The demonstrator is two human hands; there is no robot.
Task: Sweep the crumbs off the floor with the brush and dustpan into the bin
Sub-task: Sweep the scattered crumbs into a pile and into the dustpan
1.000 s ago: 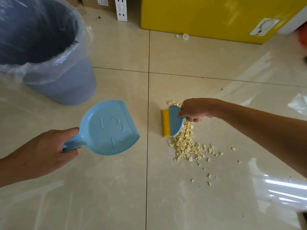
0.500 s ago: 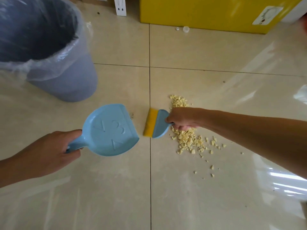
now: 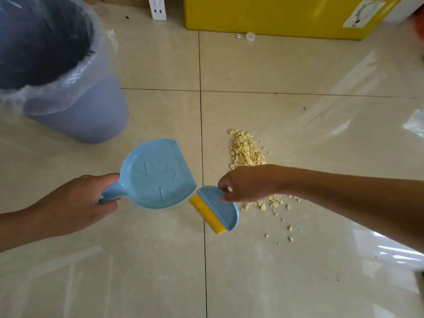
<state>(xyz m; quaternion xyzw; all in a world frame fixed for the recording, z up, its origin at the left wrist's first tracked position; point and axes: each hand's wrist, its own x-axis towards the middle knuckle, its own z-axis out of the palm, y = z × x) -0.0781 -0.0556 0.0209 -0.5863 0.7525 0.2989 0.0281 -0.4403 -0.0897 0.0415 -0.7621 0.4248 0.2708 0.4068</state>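
Observation:
My left hand grips the handle of a light blue dustpan, whose pan holds no crumbs and whose flat lip points right. My right hand holds a small blue brush with yellow bristles, just below and right of the dustpan's lip. Pale yellow crumbs lie in a heap on the tiled floor beyond my right hand, with scattered bits trailing below my forearm. A blue-grey bin lined with a clear plastic bag stands at the upper left.
A yellow box stands against the far edge, with a small white cap on the floor in front of it. A white carton stands beside the box. Glossy beige tiles stretch around.
My right hand has pulled the brush towards me and turned it, so the bristles now face lower left. The dustpan stays close to where it was.

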